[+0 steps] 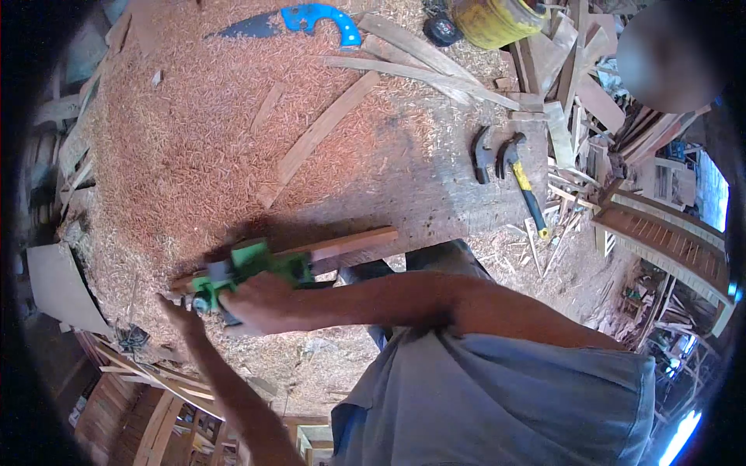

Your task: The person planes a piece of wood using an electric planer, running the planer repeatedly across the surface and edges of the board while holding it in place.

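Observation:
A green power planer [250,268] rests on a long wooden strip [353,247] along the near edge of the workbench [435,217]. Wrapped round the planer's handle is my right hand [260,304], its arm reaching in from the right. My left hand [183,317] is beside the planer's front end and the strip's left end; its fingers are small and blurred, so its grip and any contact are unclear. Reddish shavings [194,147] cover much of the bench beyond the planer.
A blue-handled saw [318,17], thin curved wood pieces [322,132] and a yellow container [493,22] are at the far side. A dark hammer head [482,155] and a yellow-black hammer [525,185] lie on the right. Scrap wood and a blurred round patch are farther right.

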### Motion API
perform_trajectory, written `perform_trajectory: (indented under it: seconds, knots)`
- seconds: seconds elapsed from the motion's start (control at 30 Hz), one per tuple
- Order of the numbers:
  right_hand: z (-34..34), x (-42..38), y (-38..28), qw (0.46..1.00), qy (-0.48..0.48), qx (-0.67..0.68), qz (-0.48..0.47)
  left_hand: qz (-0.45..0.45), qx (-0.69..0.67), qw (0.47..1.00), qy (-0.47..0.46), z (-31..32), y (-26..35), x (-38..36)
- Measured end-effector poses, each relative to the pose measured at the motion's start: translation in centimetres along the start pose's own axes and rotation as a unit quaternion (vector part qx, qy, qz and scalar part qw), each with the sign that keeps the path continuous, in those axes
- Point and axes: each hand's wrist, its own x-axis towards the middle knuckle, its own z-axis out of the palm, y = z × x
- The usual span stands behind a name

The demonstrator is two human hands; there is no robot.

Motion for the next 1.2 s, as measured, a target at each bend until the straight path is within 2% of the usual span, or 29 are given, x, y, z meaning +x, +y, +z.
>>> perform_trajectory:
  seconds: [0.03,0.1,0.17,0.27,0.37,0.43,0.47,0.53,0.57,0.6,0.63,0.67,0.7,0.73,0.77,0.8,0.9,1.0,1.1,1.2]
  knots:
    - [-1.1,-1.8,0.9,0.998,-0.040,0.031,0.028,0.042,0.100,0.994,-0.013,-1.1,-2.6,2.3]
    - [-4.7,-7.1,2.3,0.997,-0.047,0.015,0.051,0.128,0.171,0.976,-0.044,-1.4,-9.7,3.2]
    - [-8.8,-13.0,3.5,0.987,-0.089,0.013,0.132,0.165,0.140,0.976,-0.018,3.5,-13.3,-2.1]
    - [-13.7,-23.0,6.0,0.982,-0.018,-0.017,0.187,0.127,0.111,0.977,0.129,8.8,-13.0,-10.3]
    - [-17.6,-31.8,7.4,0.962,0.026,-0.103,0.251,0.225,0.148,0.956,0.119,9.1,-14.5,-13.8]
    - [-19.5,-36.0,7.8,0.945,0.041,-0.069,0.316,0.148,0.357,0.906,0.174,9.3,-15.4,-15.3]
    - [-20.1,-37.5,8.2,0.935,0.051,-0.055,0.346,0.153,0.392,0.883,0.207,10.0,-16.4,-15.8]
    - [-20.5,-40.0,8.8,0.926,0.078,-0.053,0.367,0.172,0.334,0.895,0.241,12.5,-18.1,-16.8]
    - [-20.5,-41.1,9.2,0.922,0.091,-0.052,0.372,0.132,0.354,0.897,0.231,14.4,-15.4,-20.3]
    - [-20.5,-42.2,9.8,0.918,0.086,-0.087,0.377,0.167,0.303,0.901,0.261,15.4,-18.4,-18.8]
    - [-20.1,-42.8,10.7,0.918,0.079,-0.119,0.369,0.180,0.316,0.900,0.240,16.0,-17.4,-21.1]
    - [-19.7,-43.0,11.0,0.930,0.127,-0.043,0.343,0.171,0.342,0.886,0.262,16.2,-19.5,-18.9]
    - [-19.4,-43.0,11.0,0.932,0.167,0.037,0.320,0.122,0.333,0.893,0.279,17.2,-18.4,-20.2]
    - [-19.4,-42.8,10.7,0.930,0.157,0.045,0.329,0.152,0.346,0.880,0.289,17.6,-18.5,-20.7]
    - [-19.6,-42.7,10.4,0.925,0.148,0.051,0.347,0.132,0.326,0.888,0.296,18.4,-17.3,-22.3]
    - [-19.6,-42.6,10.3,0.927,0.131,0.050,0.348,0.151,0.315,0.881,0.319,18.9,-17.6,-22.5]
    - [-19.3,-42.3,9.9,0.926,0.097,0.046,0.362,0.137,0.317,0.885,0.311,18.9,-18.2,-22.1]
    - [-18.2,-43.0,10.7,0.945,0.123,0.041,0.299,0.135,0.327,0.880,0.317,19.2,-18.0,-21.2]
    - [-18.2,-42.9,10.3,0.939,0.102,0.036,0.325,0.142,0.290,0.896,0.304,18.5,-15.1,-20.4]
    - [-17.3,-43.1,12.7,0.954,0.091,0.009,0.287,0.128,0.303,0.894,0.304,17.7,-15.1,-16.3]
